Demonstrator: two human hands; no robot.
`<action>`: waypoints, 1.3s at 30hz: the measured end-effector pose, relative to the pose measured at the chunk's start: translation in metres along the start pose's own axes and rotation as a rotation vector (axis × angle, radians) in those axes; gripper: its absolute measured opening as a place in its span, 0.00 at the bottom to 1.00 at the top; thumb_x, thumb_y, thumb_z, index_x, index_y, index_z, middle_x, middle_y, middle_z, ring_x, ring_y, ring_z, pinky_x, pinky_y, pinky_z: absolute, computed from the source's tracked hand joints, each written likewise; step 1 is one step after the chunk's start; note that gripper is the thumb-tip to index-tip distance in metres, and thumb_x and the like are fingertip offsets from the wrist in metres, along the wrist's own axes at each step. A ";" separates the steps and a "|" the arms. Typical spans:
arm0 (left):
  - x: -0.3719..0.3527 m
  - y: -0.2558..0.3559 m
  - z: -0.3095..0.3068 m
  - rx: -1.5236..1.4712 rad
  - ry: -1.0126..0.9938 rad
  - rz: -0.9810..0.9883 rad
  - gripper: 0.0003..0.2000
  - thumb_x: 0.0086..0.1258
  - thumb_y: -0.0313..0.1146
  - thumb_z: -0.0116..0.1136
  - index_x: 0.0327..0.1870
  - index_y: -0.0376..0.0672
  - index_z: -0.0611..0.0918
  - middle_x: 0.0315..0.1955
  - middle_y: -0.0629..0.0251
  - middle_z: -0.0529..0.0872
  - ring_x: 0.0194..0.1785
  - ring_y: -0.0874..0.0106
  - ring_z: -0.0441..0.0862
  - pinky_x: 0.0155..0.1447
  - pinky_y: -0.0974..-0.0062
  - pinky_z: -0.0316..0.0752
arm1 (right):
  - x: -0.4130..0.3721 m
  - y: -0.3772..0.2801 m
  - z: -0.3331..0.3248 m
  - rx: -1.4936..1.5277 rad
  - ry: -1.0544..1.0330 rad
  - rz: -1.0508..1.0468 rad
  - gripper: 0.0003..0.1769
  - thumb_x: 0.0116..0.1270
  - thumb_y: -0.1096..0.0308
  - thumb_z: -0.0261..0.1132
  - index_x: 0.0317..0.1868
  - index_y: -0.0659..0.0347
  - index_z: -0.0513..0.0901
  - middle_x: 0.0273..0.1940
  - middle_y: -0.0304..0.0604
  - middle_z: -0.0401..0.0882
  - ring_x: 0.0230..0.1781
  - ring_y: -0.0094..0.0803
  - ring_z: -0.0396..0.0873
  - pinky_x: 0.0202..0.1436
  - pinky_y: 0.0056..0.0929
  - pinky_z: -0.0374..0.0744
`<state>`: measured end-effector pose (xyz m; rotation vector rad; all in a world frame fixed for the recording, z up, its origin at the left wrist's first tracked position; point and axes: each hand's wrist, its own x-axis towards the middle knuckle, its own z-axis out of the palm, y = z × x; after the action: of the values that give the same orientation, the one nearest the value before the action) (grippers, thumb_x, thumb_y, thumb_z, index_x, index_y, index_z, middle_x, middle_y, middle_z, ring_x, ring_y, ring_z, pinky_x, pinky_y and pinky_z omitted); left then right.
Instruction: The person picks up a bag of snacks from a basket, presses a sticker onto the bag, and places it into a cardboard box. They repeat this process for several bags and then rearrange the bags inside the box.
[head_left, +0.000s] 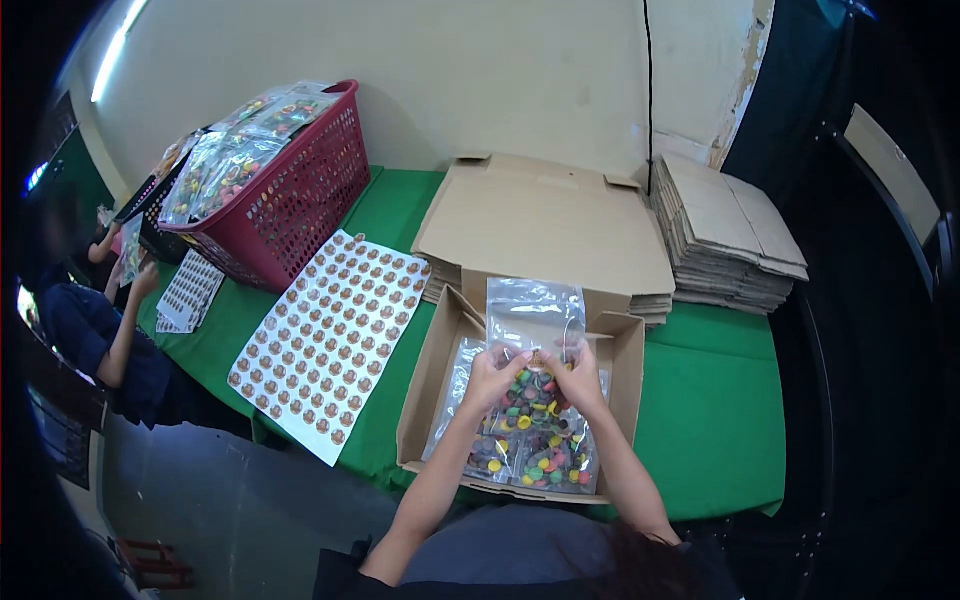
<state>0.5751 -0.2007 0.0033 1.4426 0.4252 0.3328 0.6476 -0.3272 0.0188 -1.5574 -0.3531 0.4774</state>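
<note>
At the far left, a person [75, 320] in dark clothing stands by the desk, holding up a glossy packet [131, 250] beside a black basket [152, 225] with a perforated wall. Just right of it, the dark red basket [300, 205], rigid plastic pierced with small holes, is heaped above its rim with shiny, crinkled packets of coloured pieces. Near it on the left lie smaller sticker sheets [190, 290]. A large white sheet [330, 340], smooth and flat, carries rows of round brown stickers and lies at an angle on the desk [715, 400], which is covered in bright green cloth.

Right of the sheet, the open box [416, 425] of plain brown cardboard stands at the near edge, with filled packets [550, 470] lying inside. The clear bag [535, 302], thin, glossy and flat at its top, is held over the box; small rounded pieces in green, yellow, red and dark tones show below the hands. The left hand [495, 380] grips the bag's left side, its fingers bent, the thumb pressed on the front. The right hand [575, 380] mirrors it, the two thumbs close to a small round sticker [538, 360].

Beyond the box lies a broad stack of flat cardboard [545, 215]; at the far right, a taller stack of folded cardboard [725, 220] shows layered, uneven edges.
</note>
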 end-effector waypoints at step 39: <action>-0.052 0.041 -0.083 -0.933 0.484 0.271 0.15 0.60 0.36 0.47 0.46 0.40 0.66 0.42 0.64 0.68 0.48 0.68 0.66 0.56 0.69 0.61 | -0.070 -0.029 -0.035 0.700 0.255 -0.063 0.14 0.58 0.68 0.59 0.42 0.66 0.70 0.35 0.40 0.74 0.30 0.23 0.73 0.31 0.22 0.74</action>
<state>0.4920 -0.1475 0.0422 0.4855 0.3785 0.9660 0.6073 -0.3909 0.0538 -0.9049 -0.0228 0.2997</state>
